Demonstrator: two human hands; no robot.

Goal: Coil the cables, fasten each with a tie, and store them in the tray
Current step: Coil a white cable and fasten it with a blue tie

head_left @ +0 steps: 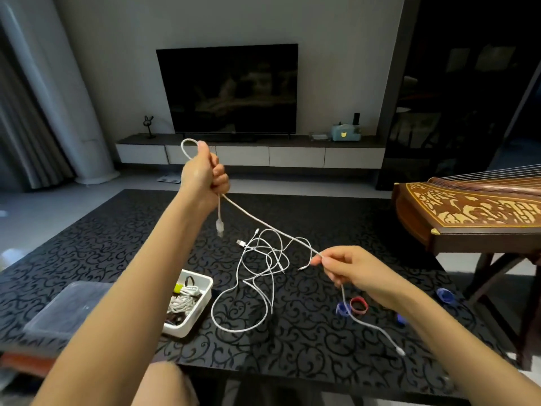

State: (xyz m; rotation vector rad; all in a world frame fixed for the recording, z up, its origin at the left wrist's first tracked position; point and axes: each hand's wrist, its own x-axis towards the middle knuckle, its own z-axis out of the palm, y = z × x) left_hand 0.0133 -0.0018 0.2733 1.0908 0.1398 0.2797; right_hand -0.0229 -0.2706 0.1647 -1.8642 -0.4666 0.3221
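My left hand (pixel 205 172) is raised above the table and grips a white cable (pixel 263 222) in its fist; a small loop sticks out above the thumb and a USB plug (pixel 220 226) dangles below. The cable runs taut down to my right hand (pixel 348 269), which pinches it between thumb and fingers; its free end (pixel 400 351) trails onto the table. A loose tangle of white cables (pixel 263 259) lies on the table between my hands. The white tray (pixel 202 310) at front left holds several coiled cables. Blue and red ties (pixel 352 306) lie under my right wrist.
The black patterned table (pixel 117 247) carries a clear plastic lid (pixel 73 306) left of the tray. More blue ties (pixel 445 295) lie at the right. A wooden zither (pixel 468 212) on a stand sits at the right edge. A TV and low cabinet stand behind.
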